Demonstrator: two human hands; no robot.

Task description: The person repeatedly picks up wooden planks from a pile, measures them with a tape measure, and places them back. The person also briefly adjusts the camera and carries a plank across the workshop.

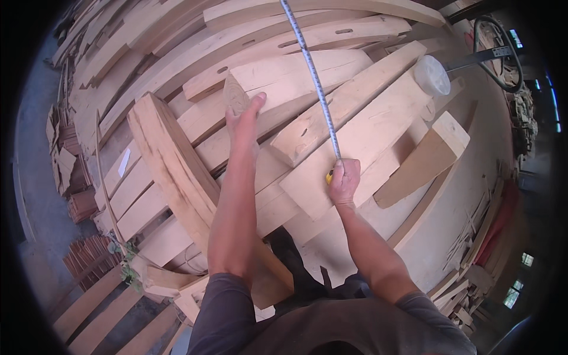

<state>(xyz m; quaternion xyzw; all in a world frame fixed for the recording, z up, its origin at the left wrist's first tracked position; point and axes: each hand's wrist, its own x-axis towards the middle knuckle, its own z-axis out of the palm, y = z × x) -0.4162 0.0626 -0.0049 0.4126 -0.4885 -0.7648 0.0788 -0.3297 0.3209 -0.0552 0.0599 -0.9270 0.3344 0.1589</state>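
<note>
My left hand point(244, 115) clasps the end of a pale wooden beam point(277, 77); my right hand point(345, 180) grips a yellow-cased tape measure point(319, 89), blade extended over it. A thick, dark-streaked timber point(171, 155) lies crosswise at left, a round translucent container point(432, 76) at right.

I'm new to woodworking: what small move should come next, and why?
Maybe swing the long, pale tape blade along the thick beige wooden beam: the left hand holds its end, while the blade extends from the right hand, crossing over the beam.

Woodworking workshop, stacked timber beams point(278, 74), slotted boards point(367, 28), offcut piles point(464, 307), tape measure point(318, 89)
</note>
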